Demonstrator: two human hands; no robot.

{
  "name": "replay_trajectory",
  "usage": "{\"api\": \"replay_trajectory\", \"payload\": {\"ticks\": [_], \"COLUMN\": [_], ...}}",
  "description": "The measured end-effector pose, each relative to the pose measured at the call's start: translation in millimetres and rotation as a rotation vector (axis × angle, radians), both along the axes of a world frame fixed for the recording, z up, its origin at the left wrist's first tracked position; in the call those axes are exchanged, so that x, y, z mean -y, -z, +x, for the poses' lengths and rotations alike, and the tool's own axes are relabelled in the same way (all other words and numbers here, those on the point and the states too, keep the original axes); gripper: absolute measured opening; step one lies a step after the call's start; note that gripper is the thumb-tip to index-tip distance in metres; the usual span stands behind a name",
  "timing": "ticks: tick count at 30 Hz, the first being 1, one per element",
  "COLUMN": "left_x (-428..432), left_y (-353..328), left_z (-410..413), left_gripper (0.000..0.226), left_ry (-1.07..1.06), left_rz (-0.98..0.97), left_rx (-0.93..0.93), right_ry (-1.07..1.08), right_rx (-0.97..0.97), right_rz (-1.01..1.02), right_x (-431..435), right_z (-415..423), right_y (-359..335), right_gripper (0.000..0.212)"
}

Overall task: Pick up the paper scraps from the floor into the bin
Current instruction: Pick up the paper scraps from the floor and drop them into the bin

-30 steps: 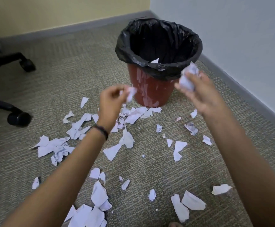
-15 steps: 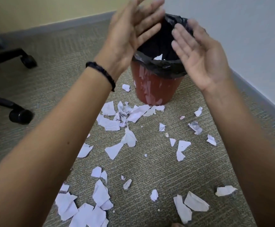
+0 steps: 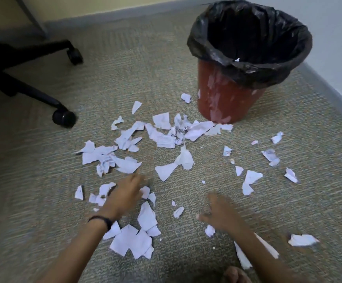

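Though motion blur softens both hands, the right hand (image 3: 221,213), lower middle of the frame, shows a spread grip, thumb out to the left, with nothing in it. The left hand (image 3: 125,193) is low over scraps, its grip too blurred to tell. Torn paper scraps (image 3: 164,137) litter the carpet (image 3: 43,180), pointing every way. The thickest band runs from left of centre to the foot of the bin (image 3: 223,99). Upright at upper right, the red bin wears a black bag liner (image 3: 207,37); one white scrap (image 3: 237,59) shows inside.
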State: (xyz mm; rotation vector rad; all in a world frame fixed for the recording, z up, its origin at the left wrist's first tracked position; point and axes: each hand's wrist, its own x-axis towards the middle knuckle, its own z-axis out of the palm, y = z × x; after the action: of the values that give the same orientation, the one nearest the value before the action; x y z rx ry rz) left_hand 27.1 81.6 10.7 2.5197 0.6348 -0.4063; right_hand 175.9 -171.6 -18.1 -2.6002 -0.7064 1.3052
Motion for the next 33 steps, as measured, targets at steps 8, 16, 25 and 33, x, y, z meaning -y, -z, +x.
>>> {"api": "replay_trajectory", "payload": {"ticks": [8,16,25,33], "left_x": [36,53,35,37], "left_y": [41,59,54,49], "left_z": [-64,-85,-88,-72], "left_gripper": [0.087,0.096,0.068,0.071], "left_ry": [0.233,0.708,0.553,0.452], "left_rz": [-0.048,0.308,0.195,0.205], "left_rx": [-0.193,-0.096,-0.074,0.062], "right_ry": [-0.121,0.028,-0.498,-0.589], "right_rx": [0.179,0.085,0.239,0.319], "right_rz": [0.108,0.617,0.344,0.391], "right_x": [-29,-50,-61,-58], "right_z": [-57,-44,-64,-63], "right_y": [14,18,13,16], "right_gripper": [0.073,0.051,0.082,0.061]}}
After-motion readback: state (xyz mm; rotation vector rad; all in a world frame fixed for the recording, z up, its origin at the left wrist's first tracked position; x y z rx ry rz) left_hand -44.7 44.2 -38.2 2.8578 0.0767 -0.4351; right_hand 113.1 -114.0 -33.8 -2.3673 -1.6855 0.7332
